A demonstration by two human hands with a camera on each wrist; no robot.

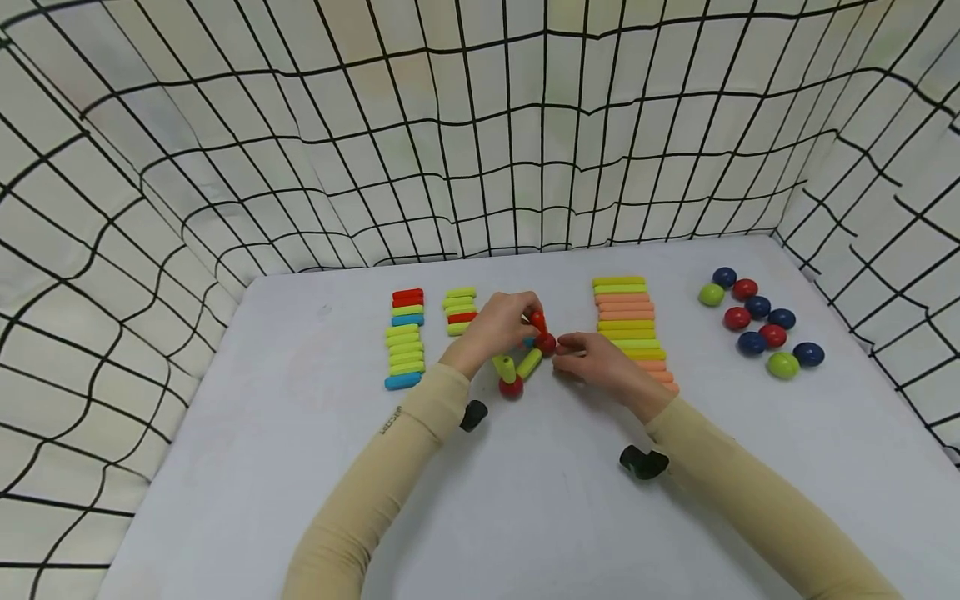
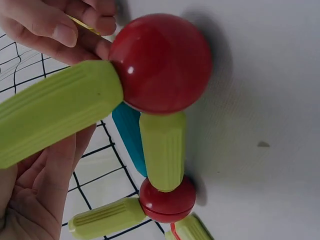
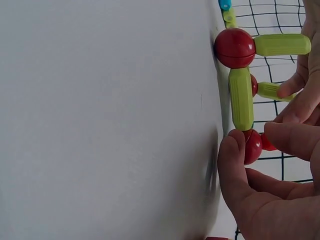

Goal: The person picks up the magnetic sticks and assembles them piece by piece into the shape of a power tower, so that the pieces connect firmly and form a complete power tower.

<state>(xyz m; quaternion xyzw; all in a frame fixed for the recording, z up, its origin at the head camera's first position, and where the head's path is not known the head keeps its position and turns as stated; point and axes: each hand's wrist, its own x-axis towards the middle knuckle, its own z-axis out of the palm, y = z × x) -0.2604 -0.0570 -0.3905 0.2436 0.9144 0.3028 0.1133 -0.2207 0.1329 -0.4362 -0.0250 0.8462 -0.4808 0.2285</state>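
A small frame of red balls and short ribbed rods stands mid-table. Its near red ball [image 1: 512, 387] carries an upright lime rod [image 1: 508, 369], and another lime rod [image 1: 529, 363] runs along the table to the right-hand red ball [image 1: 547, 343]. Out of that ball rises a red rod [image 1: 538, 322], pinched near its upper part by my left hand [image 1: 498, 325]. My right hand [image 1: 600, 362] grips the right-hand ball between thumb and fingers, also seen in the right wrist view around the ball [image 3: 253, 147]. A blue rod [image 2: 129, 135] shows behind the lime one in the left wrist view.
Lime, blue and red rods [image 1: 405, 350] lie in two columns to the left. Right of the hands is a column of yellow, lime and orange rods [image 1: 627, 315]. Blue, red and green balls [image 1: 757, 307] sit far right. Black netting [image 1: 510, 167] surrounds the table.
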